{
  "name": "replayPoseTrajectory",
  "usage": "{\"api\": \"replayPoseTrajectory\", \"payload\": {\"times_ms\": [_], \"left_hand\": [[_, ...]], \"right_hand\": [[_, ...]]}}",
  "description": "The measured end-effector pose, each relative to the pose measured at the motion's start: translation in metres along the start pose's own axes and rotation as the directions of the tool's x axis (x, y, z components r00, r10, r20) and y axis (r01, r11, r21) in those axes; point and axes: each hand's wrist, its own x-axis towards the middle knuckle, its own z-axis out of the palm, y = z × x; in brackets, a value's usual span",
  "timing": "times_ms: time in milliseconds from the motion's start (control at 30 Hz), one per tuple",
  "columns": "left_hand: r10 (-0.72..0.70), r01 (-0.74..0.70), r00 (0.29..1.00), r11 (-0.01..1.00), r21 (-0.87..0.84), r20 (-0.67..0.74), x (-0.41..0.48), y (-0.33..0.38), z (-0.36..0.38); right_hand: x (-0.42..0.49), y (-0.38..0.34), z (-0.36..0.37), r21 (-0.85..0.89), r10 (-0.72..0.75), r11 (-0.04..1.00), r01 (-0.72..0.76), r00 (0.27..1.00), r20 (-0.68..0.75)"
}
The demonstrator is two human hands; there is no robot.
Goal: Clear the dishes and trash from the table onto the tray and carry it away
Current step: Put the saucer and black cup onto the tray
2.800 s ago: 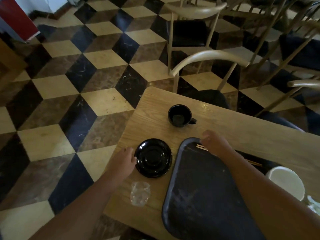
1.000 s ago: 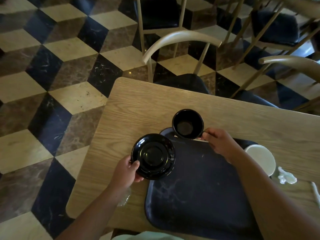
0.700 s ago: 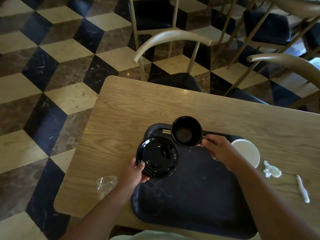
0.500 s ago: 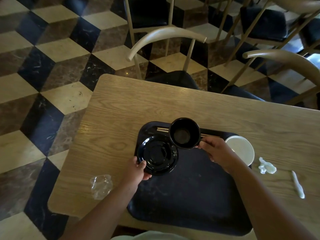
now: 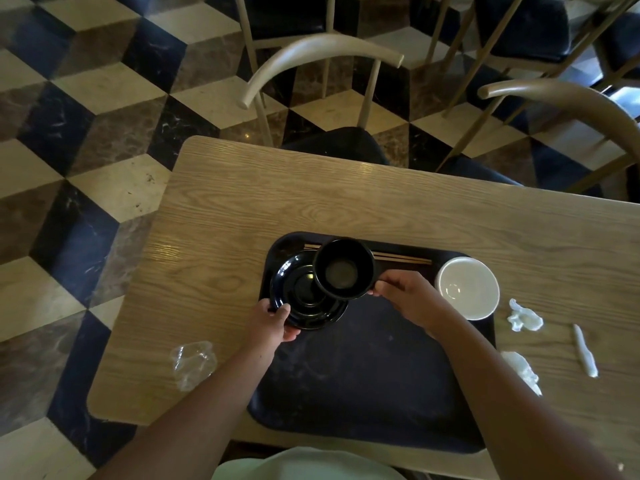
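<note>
A dark tray (image 5: 367, 375) lies on the wooden table (image 5: 242, 209). My left hand (image 5: 273, 320) grips the near rim of a black saucer (image 5: 298, 299) in the tray's far left corner. My right hand (image 5: 408, 299) holds a black cup (image 5: 344, 270) by its handle, over the saucer's right part. Wooden chopsticks (image 5: 401, 258) lie along the tray's far edge. A white bowl (image 5: 465, 287) sits in the tray's far right corner. A crumpled clear plastic cup (image 5: 192, 363) lies on the table left of the tray.
Crumpled white tissues (image 5: 524, 318) (image 5: 521, 370) and a white wrapper strip (image 5: 585, 355) lie on the table right of the tray. Two curved-back chairs (image 5: 322, 53) (image 5: 568, 102) stand along the table's far side. Checkered tile floor (image 5: 69, 168) lies to the left.
Both hands lifted the saucer and the cup from the table and brought them right, over the tray. The saucer now sits in the tray's far left corner with the cup overlapping it.
</note>
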Motion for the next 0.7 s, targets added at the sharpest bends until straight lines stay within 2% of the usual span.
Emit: {"api": "replayPoseTrajectory", "payload": {"times_ms": [300,500,700], "left_hand": [[0.059,-0.051,0.988,0.997,-0.057,0.146,-0.01,-0.001,-0.009],[0.085,-0.082,0.983,0.996,-0.024,0.162,-0.012,0.0,-0.01],[0.095,-0.092,0.98,0.995,-0.027,0.174,-0.013,0.002,-0.01]], "right_hand": [[0.021,-0.002,0.027,-0.104,0.065,0.993,-0.054,0.992,0.108],[0.034,-0.009,0.033,-0.238,0.081,0.971,-0.031,0.976,0.204],[0.037,-0.014,0.034,-0.269,0.072,0.963,-0.017,0.978,0.197]]}}
